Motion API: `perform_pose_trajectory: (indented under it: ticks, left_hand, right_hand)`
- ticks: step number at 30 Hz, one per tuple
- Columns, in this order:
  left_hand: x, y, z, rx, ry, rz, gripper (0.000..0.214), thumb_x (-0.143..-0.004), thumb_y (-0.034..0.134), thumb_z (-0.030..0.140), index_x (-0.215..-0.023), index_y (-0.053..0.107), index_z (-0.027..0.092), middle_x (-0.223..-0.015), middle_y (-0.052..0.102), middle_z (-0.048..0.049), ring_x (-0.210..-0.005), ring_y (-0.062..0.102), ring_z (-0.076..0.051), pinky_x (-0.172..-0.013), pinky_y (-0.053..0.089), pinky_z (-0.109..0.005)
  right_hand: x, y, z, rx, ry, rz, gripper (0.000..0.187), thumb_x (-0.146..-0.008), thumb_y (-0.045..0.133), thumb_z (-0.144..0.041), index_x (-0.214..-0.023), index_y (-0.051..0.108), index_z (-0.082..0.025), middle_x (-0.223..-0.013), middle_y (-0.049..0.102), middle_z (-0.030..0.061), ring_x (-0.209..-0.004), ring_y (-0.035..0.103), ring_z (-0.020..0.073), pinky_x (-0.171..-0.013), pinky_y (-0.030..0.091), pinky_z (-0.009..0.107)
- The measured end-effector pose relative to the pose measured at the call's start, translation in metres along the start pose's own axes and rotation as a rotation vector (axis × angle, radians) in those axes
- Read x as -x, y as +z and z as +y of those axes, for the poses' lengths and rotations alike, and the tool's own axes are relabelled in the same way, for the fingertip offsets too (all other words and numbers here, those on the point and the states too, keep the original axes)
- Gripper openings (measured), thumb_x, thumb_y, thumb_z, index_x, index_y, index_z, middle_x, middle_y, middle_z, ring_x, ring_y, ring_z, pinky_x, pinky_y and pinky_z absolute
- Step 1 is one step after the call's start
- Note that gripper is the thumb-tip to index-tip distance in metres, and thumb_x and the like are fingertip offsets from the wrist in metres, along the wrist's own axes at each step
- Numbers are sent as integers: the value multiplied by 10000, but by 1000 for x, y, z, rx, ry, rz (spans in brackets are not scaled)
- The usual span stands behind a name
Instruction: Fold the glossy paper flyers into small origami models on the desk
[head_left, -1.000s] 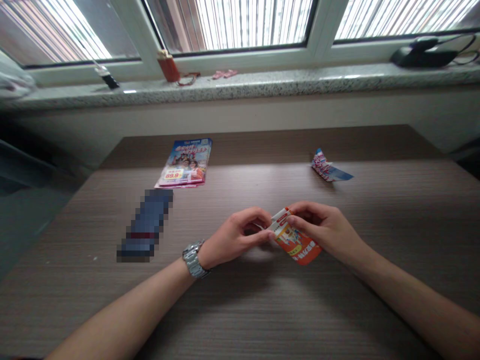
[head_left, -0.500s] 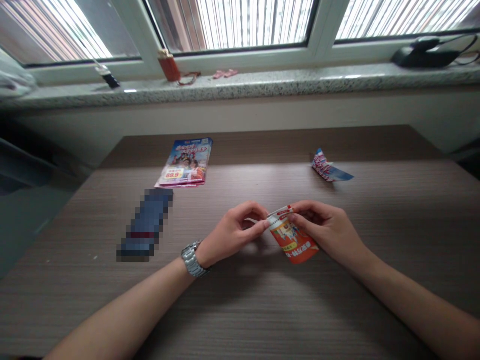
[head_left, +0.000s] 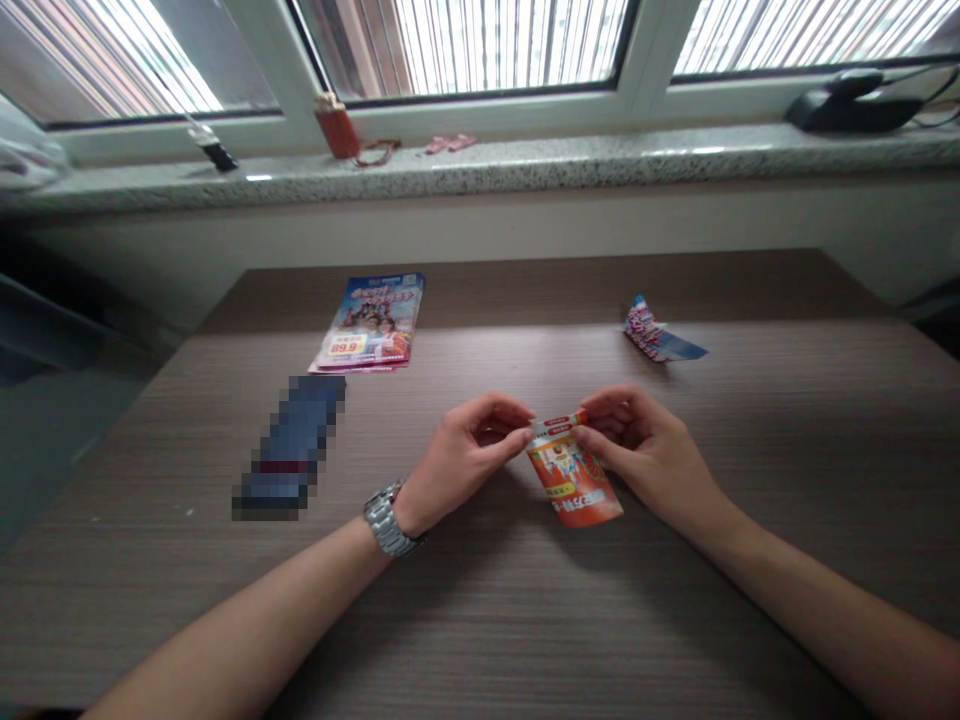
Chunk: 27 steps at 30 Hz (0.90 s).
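An orange printed paper leaflet (head_left: pixel 576 485), with a narrow folded strip along its top edge, is held between my two hands above the table. My left hand (head_left: pixel 480 440), with a silver watch on the wrist, pinches the leaflet's upper left corner between thumb and fingers. At the upper right corner, my right hand (head_left: pixel 637 440) grips it in the same way, thumb in front. The lower part of the leaflet hangs toward me, slightly curved. Its back side is hidden.
A stack of printed flyers (head_left: pixel 375 320) lies at the back left of the wooden table (head_left: pixel 480 620). Nearer is a pixelated dark blue item (head_left: pixel 292 445). A folded blue and pink paper piece (head_left: pixel 660 335) stands at the back right. On the windowsill (head_left: pixel 540 172) sits a red lighter-like object (head_left: pixel 337 128).
The leaflet has turned more squarely toward me, and its lower end has swung to the left. My right hand has shifted slightly up; both hands keep their hold.
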<state>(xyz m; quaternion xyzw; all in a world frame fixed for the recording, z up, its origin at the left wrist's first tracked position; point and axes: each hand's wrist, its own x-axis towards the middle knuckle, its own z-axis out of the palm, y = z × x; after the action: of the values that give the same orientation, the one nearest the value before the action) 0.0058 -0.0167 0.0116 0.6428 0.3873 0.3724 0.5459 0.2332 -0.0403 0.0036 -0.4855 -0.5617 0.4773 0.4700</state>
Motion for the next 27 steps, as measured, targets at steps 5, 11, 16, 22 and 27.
perform_pose_trajectory:
  ticks: [5,11,16,22,27]
  left_hand:
    - [1,-1,3,-44,-19,-18,206,-900,713,322,-1020,717,155,-975,740,-53,-879,691,-147,-820,572,-249]
    - [2,0,4,-61,1,-8,191,-901,712,317,-994,717,150,-953,732,-51,-869,688,-144,-818,569,-250]
    - [2,3,4,-38,19,6,178,-894,717,293,-990,671,150,-929,708,-40,-854,676,-131,-804,566,-241]
    - [2,1,7,-15,-20,-70,208,-894,714,318,-962,627,142,-943,672,-43,-865,654,-135,-820,563,-259]
    - [2,-1,6,28,-68,-170,238,-903,698,352,-986,613,145,-1024,661,-64,-920,646,-157,-832,561,-286]
  right_hand:
    - [2,0,-1,-36,31,-35,237,-839,751,-351,-1014,633,-243,-920,723,27,-860,709,185,-815,597,328]
    - [1,1,-5,-45,86,-64,241,-823,760,-384,-997,683,-236,-912,752,31,-834,719,191,-784,600,319]
    - [1,1,-8,14,124,-80,206,-833,743,-418,-888,714,-222,-794,751,17,-708,704,171,-650,579,270]
    - [3,-4,-2,88,82,-52,212,-845,741,-416,-934,725,-225,-843,760,17,-727,701,160,-661,558,251]
    - [3,-5,-3,136,27,-59,187,-861,724,-393,-948,727,-227,-852,757,17,-749,705,170,-681,557,263]
